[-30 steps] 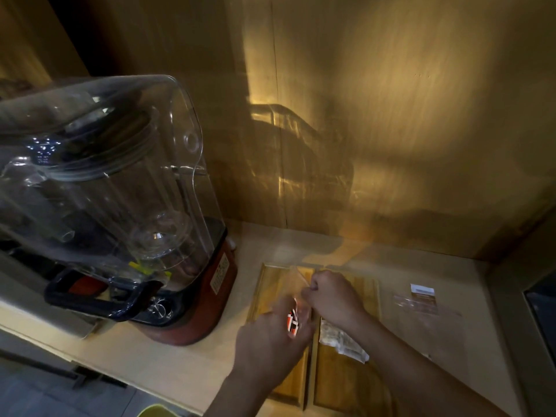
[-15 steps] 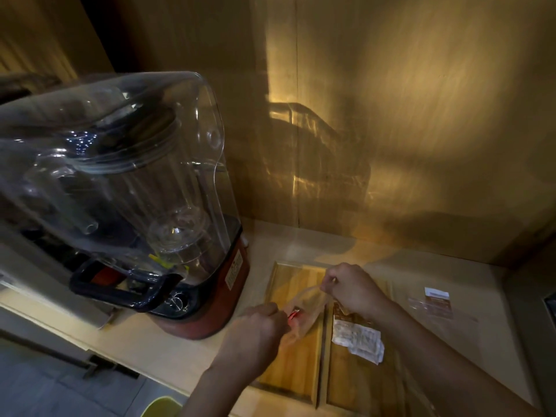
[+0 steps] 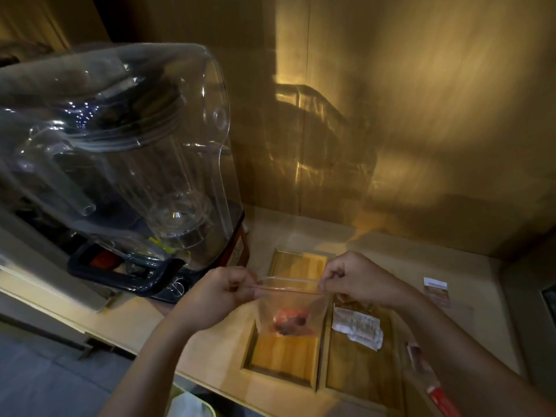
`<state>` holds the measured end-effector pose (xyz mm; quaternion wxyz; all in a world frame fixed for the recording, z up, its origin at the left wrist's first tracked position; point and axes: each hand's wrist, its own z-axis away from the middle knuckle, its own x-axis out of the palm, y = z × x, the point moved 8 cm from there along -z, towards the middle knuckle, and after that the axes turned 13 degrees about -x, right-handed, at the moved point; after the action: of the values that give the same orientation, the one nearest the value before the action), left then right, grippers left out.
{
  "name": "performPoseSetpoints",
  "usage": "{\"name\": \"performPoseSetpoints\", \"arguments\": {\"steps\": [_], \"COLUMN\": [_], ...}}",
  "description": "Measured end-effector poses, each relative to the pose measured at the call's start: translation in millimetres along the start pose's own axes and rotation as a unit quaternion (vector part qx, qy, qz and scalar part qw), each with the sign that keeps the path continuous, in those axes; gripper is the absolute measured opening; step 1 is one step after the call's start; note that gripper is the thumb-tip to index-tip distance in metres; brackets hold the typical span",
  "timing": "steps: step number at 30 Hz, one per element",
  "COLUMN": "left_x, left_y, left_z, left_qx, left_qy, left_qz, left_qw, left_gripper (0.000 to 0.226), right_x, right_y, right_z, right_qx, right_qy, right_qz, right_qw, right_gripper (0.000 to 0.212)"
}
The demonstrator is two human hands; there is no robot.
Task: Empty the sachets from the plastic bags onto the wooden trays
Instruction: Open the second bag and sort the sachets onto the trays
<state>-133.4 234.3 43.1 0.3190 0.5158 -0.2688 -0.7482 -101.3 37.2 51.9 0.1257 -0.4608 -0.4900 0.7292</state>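
In the head view, the left hand (image 3: 218, 296) and the right hand (image 3: 358, 281) each pinch one end of the mouth of a small clear plastic zip bag (image 3: 290, 311), so both grips are closed on the bag, which hangs stretched between them. The bag sits in the air above the left of two shallow wooden trays (image 3: 285, 356), and a cluster of orange-red sachets (image 3: 288, 319) lies bunched at its bottom; their print is too blurred to read. The right wooden tray (image 3: 358, 377), just beside the left one, carries a crumpled white paper sachet (image 3: 358, 328) near its far end. Both trays lie on a pale wooden table (image 3: 210, 356). Farther right on the table lies a flat clear plastic bag with a white and brown label (image 3: 437, 291). A red-edged clear packet (image 3: 433, 383) lies by the right forearm. To the left stands a large blender under a clear plastic cover (image 3: 120, 164), on a dark red base.
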Motion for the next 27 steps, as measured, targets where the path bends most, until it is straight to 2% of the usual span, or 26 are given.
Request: {"name": "performPoseSetpoints", "arguments": {"steps": [2,5,6,8,10,13,14,17,19,21,24,27], "left_x": [4,16,21,29,31,25,23,28,39,50,69,86], "left_y": [-3,-12,-14,-15,-14,-16,-18,-32,-46,-63,-83,-104], "left_z": [-7,-18,-22,-31,-46,-69,-74,-81,-82,-81,-72,-61], "left_qx": [-0.009,-0.058,-0.080,-0.107,-0.128,-0.135,-0.141,-0.174,-0.199,-0.217,-0.231,-0.248], "left_qy": [-0.046,-0.135,-0.156,-0.169,-0.129,-0.022,0.012,0.067,0.067,0.067,0.047,0.043], "left_qz": [0.031,0.154,0.183,0.173,0.141,0.161,0.195,0.291,0.313,0.312,0.275,0.218], "left_qw": [0.998,0.977,0.967,0.964,0.973,0.977,0.970,0.938,0.926,0.923,0.932,0.943], "left_gripper": [0.018,0.031,0.029,0.023,0.022,0.009,0.007,0.024,0.031,0.037,0.036,0.038], "right_x": [4,14,17,22,20,4,1,2,11,22,45,66], "right_y": [4,20,27,41,57,80,85,102,111,120,125,125], "right_z": [-1,-5,-7,-11,-20,-36,-39,-40,-38,-32,-23,-9], "right_qx": [0.020,0.078,0.101,0.137,0.155,0.149,0.145,0.153,0.167,0.181,0.195,0.183], "right_qy": [-0.030,-0.078,-0.094,-0.108,-0.068,0.080,0.121,0.200,0.217,0.235,0.219,0.213], "right_qz": [-0.043,-0.109,-0.119,-0.118,-0.104,-0.104,-0.110,-0.131,-0.121,-0.118,-0.124,-0.080], "right_qw": [0.998,0.988,0.983,0.978,0.980,0.980,0.976,0.959,0.954,0.948,0.948,0.956], "right_gripper": [0.018,0.031,0.033,0.029,0.023,0.026,0.026,0.019,0.012,0.019,0.032,0.035]}}
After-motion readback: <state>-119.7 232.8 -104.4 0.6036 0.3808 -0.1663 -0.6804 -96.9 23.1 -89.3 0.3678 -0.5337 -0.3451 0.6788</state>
